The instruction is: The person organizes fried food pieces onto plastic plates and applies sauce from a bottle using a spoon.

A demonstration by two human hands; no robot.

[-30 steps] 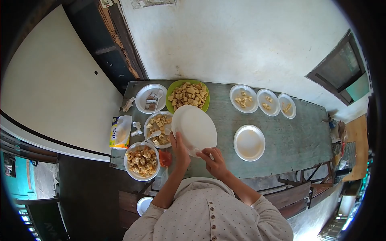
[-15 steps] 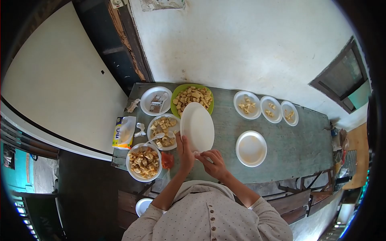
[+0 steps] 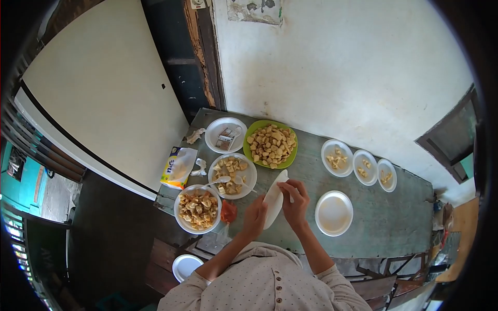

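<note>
My left hand grips a white foam plate by its left side, and the plate is tilted almost edge-on to me. At the plate's upper right, my right hand is closed, its fingertips pinching what looks like a white tissue against the plate. Left of my hands is a bowl of cut pieces in sauce with plastic spoons in it. A fuller bowl of brown pieces stands nearer me, beside a small red bag. Behind the held plate is a green bowl of fried chunks.
Right of my hands lies a white plate. Farther back, three plates hold small food portions, including the leftmost plate. At the left are a tissue pack, crumpled tissues and a plate with banknotes. A wall borders the table's back.
The held plate has turned from facing up to nearly edge-on. My right hand has moved from its near edge up to its upper right side. The camera view has shifted.
</note>
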